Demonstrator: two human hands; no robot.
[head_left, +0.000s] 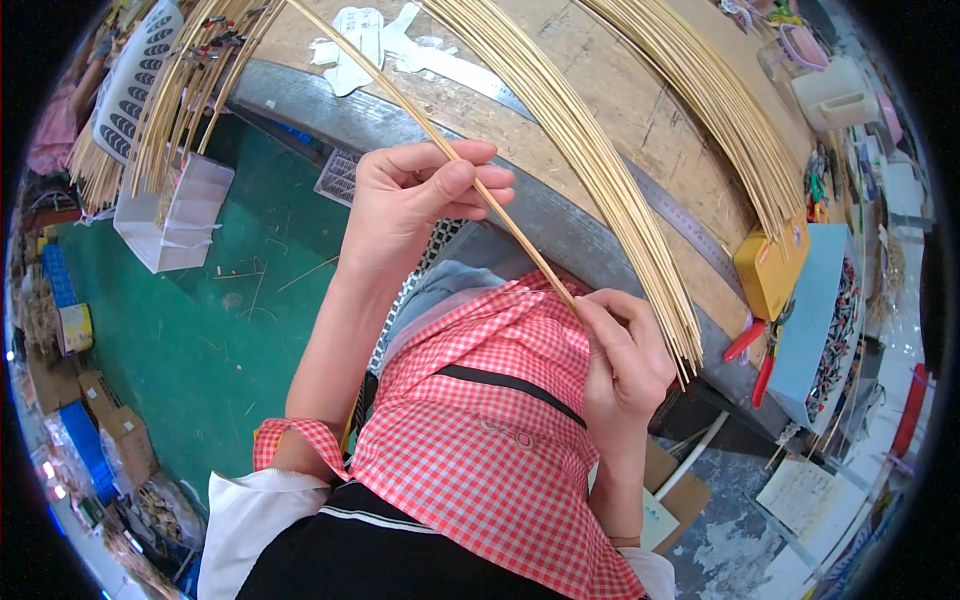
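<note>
Stick (pixel 400 98) in both hands, you hold the slim, pale length at a slant over your lap and the near edge of the wooden worktop (pixel 590 75). Your left hand (pixel 425 190) pinches it partway along between thumb and fingers; your right hand (pixel 630 350) grips it by the lower end, just in front of your red-and-white checked apron (pixel 470 420). The upper end runs out of view at the top. Just to the right, a bundle of similar sticks (pixel 612 190) lies over the worktop, its ends jutting past the edge near your right hand, with a second bundle (pixel 720 95) farther over. Between them rests a metal ruler (pixel 690 225). A yellow box (pixel 772 265) sits close to red-handled pliers (pixel 743 341) and a light-blue bin (pixel 795 335) of small dark pieces. At left, more sticks hang above a white container (pixel 175 225), over a green floor (pixel 200 340).
</note>
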